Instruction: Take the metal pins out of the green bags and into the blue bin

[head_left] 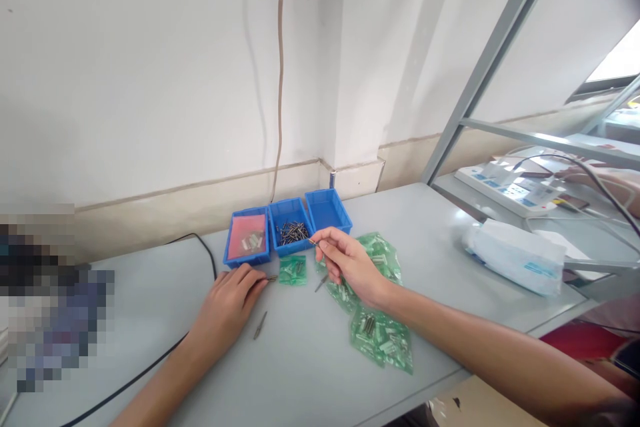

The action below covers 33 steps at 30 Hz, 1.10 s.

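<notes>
My right hand (347,260) is raised over the table beside the middle bin, thumb and forefinger pinching a thin metal piece (313,242). My left hand (233,293) rests on the tabletop, its closed fingertips on small metal pieces (272,278). Just right of those lies a small green plastic bag (293,270) with parts inside. The middle blue bin (274,225) contains many small dark metal pieces (294,233). A slim pointed metal piece (261,325) lies near my left wrist, and another (321,283) below my right fingers. Filled green bags (383,340) are heaped under my right forearm.
Another blue bin (267,240) holds a pink bag (245,228) and clear packets. A third blue bin (327,210) stands to its right. A black cable (145,373) crosses the grey table (310,373). A white package (517,257) lies right, near a metal frame (493,53).
</notes>
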Available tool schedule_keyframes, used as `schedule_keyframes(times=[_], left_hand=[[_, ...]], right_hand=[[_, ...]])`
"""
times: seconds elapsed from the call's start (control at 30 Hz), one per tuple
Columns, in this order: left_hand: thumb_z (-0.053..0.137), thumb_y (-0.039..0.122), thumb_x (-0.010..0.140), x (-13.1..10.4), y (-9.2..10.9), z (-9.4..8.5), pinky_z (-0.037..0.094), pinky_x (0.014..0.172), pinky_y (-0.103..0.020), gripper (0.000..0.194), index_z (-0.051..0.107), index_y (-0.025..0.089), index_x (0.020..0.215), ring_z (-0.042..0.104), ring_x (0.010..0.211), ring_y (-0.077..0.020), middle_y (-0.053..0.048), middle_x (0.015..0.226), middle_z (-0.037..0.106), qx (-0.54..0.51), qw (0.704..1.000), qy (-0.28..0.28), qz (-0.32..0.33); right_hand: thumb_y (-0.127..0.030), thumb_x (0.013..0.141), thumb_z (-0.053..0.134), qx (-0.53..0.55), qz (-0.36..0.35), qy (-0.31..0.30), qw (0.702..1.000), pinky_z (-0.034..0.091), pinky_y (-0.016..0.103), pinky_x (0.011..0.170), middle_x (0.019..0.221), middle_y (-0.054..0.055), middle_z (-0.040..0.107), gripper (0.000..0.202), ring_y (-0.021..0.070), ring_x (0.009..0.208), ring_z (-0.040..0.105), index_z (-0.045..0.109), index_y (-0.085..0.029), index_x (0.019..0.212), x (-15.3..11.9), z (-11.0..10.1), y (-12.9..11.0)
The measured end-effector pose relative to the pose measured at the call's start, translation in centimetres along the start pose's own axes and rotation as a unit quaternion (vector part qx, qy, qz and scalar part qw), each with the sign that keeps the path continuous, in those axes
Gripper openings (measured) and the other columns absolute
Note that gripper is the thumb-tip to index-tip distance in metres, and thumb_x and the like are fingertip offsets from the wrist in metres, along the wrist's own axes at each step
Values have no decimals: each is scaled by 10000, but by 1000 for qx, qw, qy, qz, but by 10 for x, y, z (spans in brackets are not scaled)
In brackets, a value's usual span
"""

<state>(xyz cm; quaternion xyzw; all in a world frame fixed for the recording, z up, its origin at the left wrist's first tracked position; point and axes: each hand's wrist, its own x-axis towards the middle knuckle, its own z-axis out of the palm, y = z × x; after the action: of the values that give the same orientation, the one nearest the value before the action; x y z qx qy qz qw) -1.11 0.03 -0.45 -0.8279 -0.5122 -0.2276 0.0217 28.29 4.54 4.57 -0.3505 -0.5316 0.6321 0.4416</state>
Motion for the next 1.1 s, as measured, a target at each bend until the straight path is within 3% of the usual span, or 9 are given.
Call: schedule_keyframes(times=[1.1], left_hand=[[424,428,1141,0,-1,-1,480,825,-388,321,688,250,1108,642,884,-232,-52,1034,699,-8,1000,-12,-4]], right_hand=[[-463,986,670,19,9,-2,1000,376,198,452,877,-20,629,260,65,504,424,651,-244,1124,1,-1,0]])
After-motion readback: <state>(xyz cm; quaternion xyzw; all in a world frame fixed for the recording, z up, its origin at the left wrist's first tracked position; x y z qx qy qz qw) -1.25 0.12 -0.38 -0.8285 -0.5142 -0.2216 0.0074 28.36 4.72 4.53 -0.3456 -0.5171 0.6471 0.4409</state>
